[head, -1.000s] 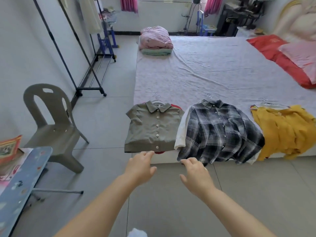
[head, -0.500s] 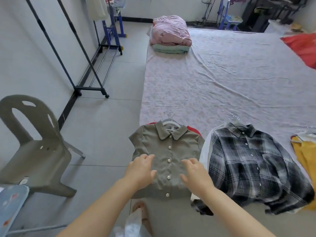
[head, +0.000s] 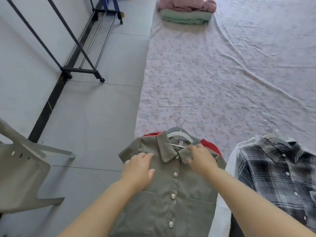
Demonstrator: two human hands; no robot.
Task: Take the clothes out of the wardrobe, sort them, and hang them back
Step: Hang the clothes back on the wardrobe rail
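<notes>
**Olive shirt on bed edge: both hands on its upper front**

Obs. 1: The olive shirt (head: 171,187) lies face up and buttoned at the near corner of the bed (head: 222,74), collar pointing away from me. Its lower part runs off the bottom of the view.

Obs. 2: My left hand (head: 138,170) lies palm down on the shirt's chest, on the side towards the floor (head: 95,120). The fingers are nearly straight and together, the thumb out to the side. It grips nothing.

Obs. 3: My right hand (head: 200,158) is on the far collar flap, fingertips reaching towards the neck opening. The thumb sits close under the collar tip. I cannot tell whether it pinches the flap or only rests on it.

Obs. 4: A white hanger (head: 179,135) sits in the shirt's neck, its wire hook flat on the sheet. A second hook shows just behind it.

Obs. 5: A red garment (head: 209,145) peeks out from under the olive shirt's shoulders.

Obs. 6: The plaid shirt (head: 277,170) lies just beside it to the right, on a grey hanger (head: 280,142).

Obs. 7: Folded pink and green bedding (head: 186,12) sits at the far end of the bed. The clothes rack (head: 78,71) stands by the wall on the left, with a grey plastic chair (head: 22,168) nearer me.
</notes>
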